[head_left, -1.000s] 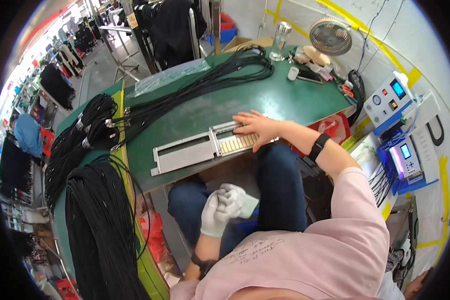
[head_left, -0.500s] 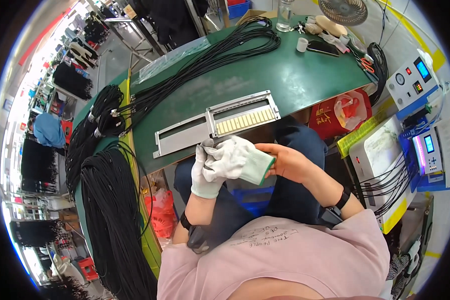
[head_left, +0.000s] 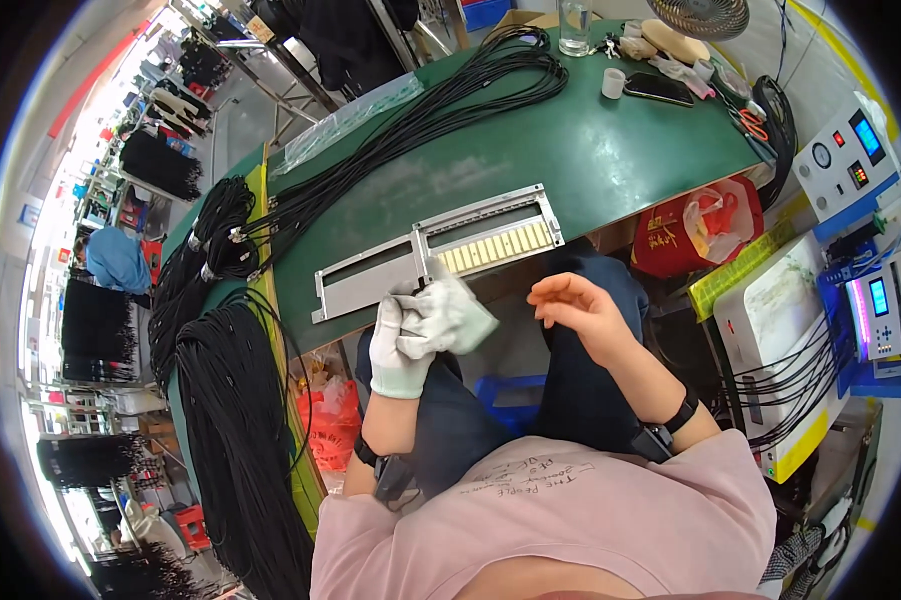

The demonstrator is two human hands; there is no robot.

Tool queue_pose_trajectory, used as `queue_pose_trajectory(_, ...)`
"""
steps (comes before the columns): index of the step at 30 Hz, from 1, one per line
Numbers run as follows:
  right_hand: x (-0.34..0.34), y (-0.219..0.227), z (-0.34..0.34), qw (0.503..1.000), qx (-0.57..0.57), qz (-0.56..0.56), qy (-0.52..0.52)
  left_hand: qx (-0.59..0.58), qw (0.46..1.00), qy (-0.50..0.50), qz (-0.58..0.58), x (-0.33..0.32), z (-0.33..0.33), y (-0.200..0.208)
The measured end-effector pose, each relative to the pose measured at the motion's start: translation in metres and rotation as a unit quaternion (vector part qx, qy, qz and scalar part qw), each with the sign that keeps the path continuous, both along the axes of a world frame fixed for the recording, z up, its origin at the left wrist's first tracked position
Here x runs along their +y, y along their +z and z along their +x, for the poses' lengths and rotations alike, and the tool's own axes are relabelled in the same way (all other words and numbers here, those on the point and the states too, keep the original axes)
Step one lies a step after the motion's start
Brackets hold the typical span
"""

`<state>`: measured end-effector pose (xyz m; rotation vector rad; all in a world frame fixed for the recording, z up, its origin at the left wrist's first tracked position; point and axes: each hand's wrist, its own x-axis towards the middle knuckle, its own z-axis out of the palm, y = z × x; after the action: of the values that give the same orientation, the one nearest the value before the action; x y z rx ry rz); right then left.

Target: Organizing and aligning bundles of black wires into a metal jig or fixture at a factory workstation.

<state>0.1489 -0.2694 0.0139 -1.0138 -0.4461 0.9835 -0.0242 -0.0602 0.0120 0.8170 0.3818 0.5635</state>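
Head view, seated person at the green bench (head_left: 610,150).

Left hand (head_left: 402,345): wears a white knit glove. Its fingers are closed on a second loose white glove (head_left: 452,315), bunched and crumpled, held in the air over the lap just off the near edge of the bench. The loose glove overlaps the lower edge of the grey metal frame (head_left: 435,250) in the picture; whether it touches the frame cannot be told.

Right hand (head_left: 575,305): bare, fingers loosely curled and parted, holding nothing. It hangs just beside the loose glove, a gap between them.

Handling judgement, loose glove: light, soft, limp; it will fold and droop wherever unsupported. Not fragile, not slippery, since knit grips on knit. Best hold is probably at the cuff edge, pinched so the opening stays free; a grip at the middle, as now, only bunches it.

Frame: long flat slotted panel along the near edge of the bench, with a row of pale cream tabs (head_left: 498,248) in its right half. Looks stiff and fairly heavy with hard edges; would want a hold at both ends.

Surroundings: black cable bundles (head_left: 220,240) at the bench's left edge and across the far side; a phone (head_left: 658,88) and a small white cup (head_left: 612,82) towards the far right corner.
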Motion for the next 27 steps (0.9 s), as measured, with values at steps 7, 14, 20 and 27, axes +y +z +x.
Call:
queue_pose_trajectory(7,0.004,-0.019,-0.022,0.992,-0.018,-0.108,0.063,-0.046,0.96,0.007,-0.277,-0.006,0.011,0.008)
queue_pose_trajectory(14,0.017,-0.012,-0.028,0.974,0.215,-0.045,0.05,-0.193,0.927,-0.08,-0.312,-0.009,0.001,-0.032)
queue_pose_trajectory(20,0.012,-0.015,-0.024,0.958,0.272,-0.017,0.085,-0.189,0.971,-0.112,-0.097,-0.027,0.009,0.001)
queue_pose_trajectory(27,-0.001,-0.001,-0.015,0.996,0.063,0.008,-0.064,0.238,0.935,0.174,0.196,0.008,-0.011,0.003)
